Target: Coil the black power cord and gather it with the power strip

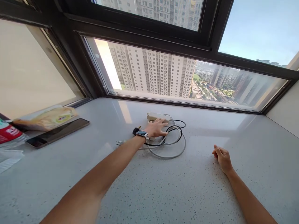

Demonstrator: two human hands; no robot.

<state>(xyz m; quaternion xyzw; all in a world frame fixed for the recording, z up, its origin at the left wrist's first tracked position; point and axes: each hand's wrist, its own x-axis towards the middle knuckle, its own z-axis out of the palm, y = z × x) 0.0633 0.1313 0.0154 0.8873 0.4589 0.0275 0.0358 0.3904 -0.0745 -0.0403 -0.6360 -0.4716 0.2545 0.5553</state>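
Note:
My left hand (156, 128), with a watch (141, 133) on its wrist, reaches over a heap of cords near the window. Its fingers are spread, and their tips lie at a white power strip (153, 115); I cannot tell whether they press on it. Grey cord (184, 146) and black cord (181, 132) loop beside the thumb. A black plug (135, 131) lies left of the wrist, and bare plug prongs (119, 143) stick out further left. Another pale block is partly hidden under the hand. My right hand (223, 158) rests closed on the speckled counter, apart from the cords, with nothing visible in it.
At the left lie a dark phone (58, 133), a yellowish food packet (50, 118), a bottle with a red label (10, 133) and white tissue (9, 158). The dark window frame (149, 46) bounds the speckled counter (163, 189) at the back; a pale wall (286, 109) stands at the right.

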